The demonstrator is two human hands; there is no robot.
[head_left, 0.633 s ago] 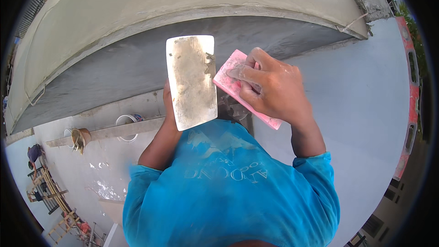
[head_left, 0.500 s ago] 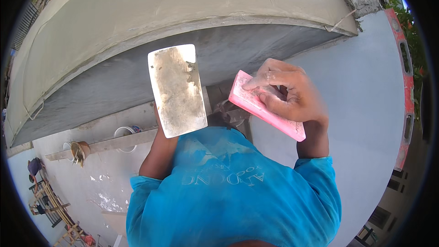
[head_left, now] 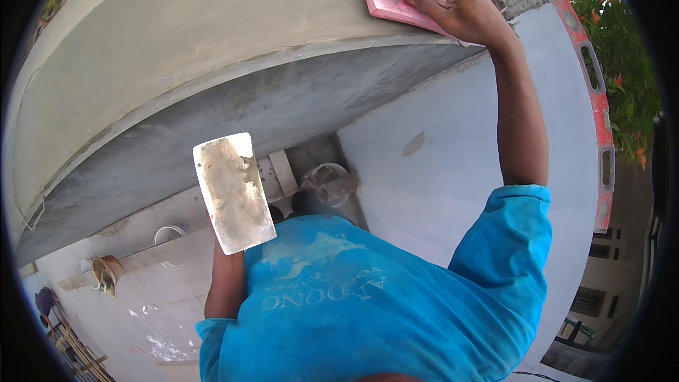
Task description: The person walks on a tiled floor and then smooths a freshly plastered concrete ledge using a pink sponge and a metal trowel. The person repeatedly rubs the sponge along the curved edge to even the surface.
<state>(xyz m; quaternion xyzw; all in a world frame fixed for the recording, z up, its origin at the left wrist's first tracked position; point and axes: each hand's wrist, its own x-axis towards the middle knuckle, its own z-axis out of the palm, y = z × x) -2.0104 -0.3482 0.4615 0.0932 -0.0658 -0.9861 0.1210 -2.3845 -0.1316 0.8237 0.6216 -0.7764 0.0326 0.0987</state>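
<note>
A pale, smooth plaster face (head_left: 212, 35) is spread across the top of the view, faintly streaked and bordered below by a lip. Beneath it, a darker, mottled grey underside (head_left: 276, 102) is seen. Near the right end of the face, a pink float (head_left: 387, 6) is held by the right hand (head_left: 463, 3), flat to the plaster; whether the two are touching cannot be told. One dusty finger is laid out along the float's back, and the others are bent in around its grip. A white board (head_left: 235, 194), smeared with grey, is carried on the left side, over the left forearm (head_left: 225, 286); the left hand is hidden behind it, so the state of its fingers cannot be told. The right side is filled by a light blue-grey wall (head_left: 445, 134), edged by a red spirit level (head_left: 600, 117), with foliage (head_left: 626, 81) beyond. At lower left, a plank (head_left: 141, 260) is seen near a white bucket (head_left: 170, 233).
</note>
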